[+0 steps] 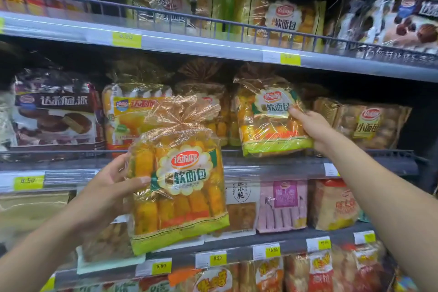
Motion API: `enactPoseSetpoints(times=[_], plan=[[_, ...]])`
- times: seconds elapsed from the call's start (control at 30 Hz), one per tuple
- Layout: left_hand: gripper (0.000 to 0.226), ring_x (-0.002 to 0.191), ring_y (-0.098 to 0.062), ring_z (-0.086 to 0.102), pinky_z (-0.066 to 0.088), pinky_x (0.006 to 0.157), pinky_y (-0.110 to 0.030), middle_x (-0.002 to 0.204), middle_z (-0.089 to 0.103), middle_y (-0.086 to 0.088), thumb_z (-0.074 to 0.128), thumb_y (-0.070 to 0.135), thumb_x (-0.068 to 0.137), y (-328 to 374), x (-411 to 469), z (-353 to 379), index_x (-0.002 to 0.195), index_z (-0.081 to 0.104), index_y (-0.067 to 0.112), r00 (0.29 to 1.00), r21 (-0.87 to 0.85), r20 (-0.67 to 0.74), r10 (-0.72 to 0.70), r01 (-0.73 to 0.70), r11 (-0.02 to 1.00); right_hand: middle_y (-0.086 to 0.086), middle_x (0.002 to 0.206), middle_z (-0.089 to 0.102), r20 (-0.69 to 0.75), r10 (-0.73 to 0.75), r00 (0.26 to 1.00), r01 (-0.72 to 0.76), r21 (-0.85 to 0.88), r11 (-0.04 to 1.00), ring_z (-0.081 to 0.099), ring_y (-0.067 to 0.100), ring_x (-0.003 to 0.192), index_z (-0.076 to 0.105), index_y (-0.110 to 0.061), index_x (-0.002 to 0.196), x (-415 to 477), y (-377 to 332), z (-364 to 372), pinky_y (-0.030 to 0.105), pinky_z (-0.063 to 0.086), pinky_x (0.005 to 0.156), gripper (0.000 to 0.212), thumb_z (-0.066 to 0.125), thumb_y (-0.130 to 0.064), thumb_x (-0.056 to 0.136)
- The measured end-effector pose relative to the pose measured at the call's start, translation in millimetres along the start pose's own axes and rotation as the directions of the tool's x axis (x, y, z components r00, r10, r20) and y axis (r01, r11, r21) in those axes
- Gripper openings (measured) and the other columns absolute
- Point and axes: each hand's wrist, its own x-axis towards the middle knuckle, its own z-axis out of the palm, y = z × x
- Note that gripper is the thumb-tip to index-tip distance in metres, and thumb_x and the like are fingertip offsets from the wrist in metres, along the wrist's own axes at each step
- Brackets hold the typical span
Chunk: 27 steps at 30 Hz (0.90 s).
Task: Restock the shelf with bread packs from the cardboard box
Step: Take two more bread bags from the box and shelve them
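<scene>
While both hands are raised before the store shelving, each holds one clear-film bread pack of yellow rolls with a green-yellow bottom band, making two packs in hand. The left hand [111, 187] grips the nearer bread pack [182, 180] at its left edge, thumb laid across the printed front and fingers curled behind. This pack is clear of the shelving, in front of the grey middle shelf [272, 167] and overlapping the row below. Its long axis runs roughly vertical, the gathered film top points up, the band is at the bottom and the label faces the camera. The right hand [310, 128] holds the farther bread pack [267, 121] at its right edge, thumb on the front near the label and fingers wrapped behind. That pack stands at the front rail of the middle shelf, long axis upright with the top leaning slightly left; whether its base rests on the shelf cannot be told. Behind and between the two, what appears to be one more pack of the same kind [206, 92] stands on that shelf, though it is dim. One dark brown pie box [54, 111] sits at the far left of this row, and one tan small-bread pack [365, 123] just right of the right hand.
</scene>
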Motion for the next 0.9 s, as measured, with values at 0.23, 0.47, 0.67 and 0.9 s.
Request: enactPoseSetpoints(times=[0.23,0.47,0.67,0.9], plan=[[0.071,0.112,-0.037,0.070,0.060,0.077,-0.052,0.128,0.071,-0.009,0.089,0.020,0.069,-6.4,8.8,-2.8,0.133,0.062,0.037,1.000,-0.006,0.021,-0.020,0.020,1.000,0.005,0.142,0.055,-0.058,0.061,0.996,-0.053,0.123,0.991,0.064,0.022,0.113,0.037,-0.013,0.151,24.1,1.2,13.3,0.042,0.054,0.095,0.102,0.080,-0.062,0.072],[0.060,0.109,-0.037,0.071,0.055,0.088,-0.061,0.127,0.071,-0.009,0.078,0.003,0.081,-12.7,15.0,2.4,0.131,0.063,0.033,1.000,0.012,0.020,-0.010,0.010,1.000,0.003,0.153,0.044,-0.173,-0.030,0.984,0.043,0.071,0.997,0.044,0.026,0.138,0.033,-0.020,0.154,40.0,18.0,34.8,0.039,0.034,0.111,0.084,0.071,-0.051,0.087],[0.064,0.113,-0.036,0.070,0.059,0.082,-0.056,0.130,0.070,-0.010,0.087,0.019,0.076,-11.8,15.4,2.3,0.133,0.062,0.034,1.000,0.011,0.013,-0.026,0.026,1.000,0.011,0.156,0.040,-0.252,-0.024,0.967,-0.017,-0.161,0.987,0.039,0.037,0.141,0.030,-0.013,0.154,43.8,39.4,36.4,0.049,0.034,0.114,0.086,0.069,-0.052,0.088],[0.061,0.114,-0.037,0.069,0.058,0.087,-0.060,0.129,0.070,-0.010,0.078,0.007,0.083,-2.7,15.7,14.1,0.135,0.061,0.034,0.999,0.008,0.042,0.006,-0.006,1.000,0.009,0.138,0.058,-0.332,-0.115,0.936,0.011,-0.297,0.955,0.055,0.032,0.125,0.039,-0.015,0.147,40.5,25.6,27.0,0.048,0.046,0.106,0.084,0.081,-0.042,0.080]])
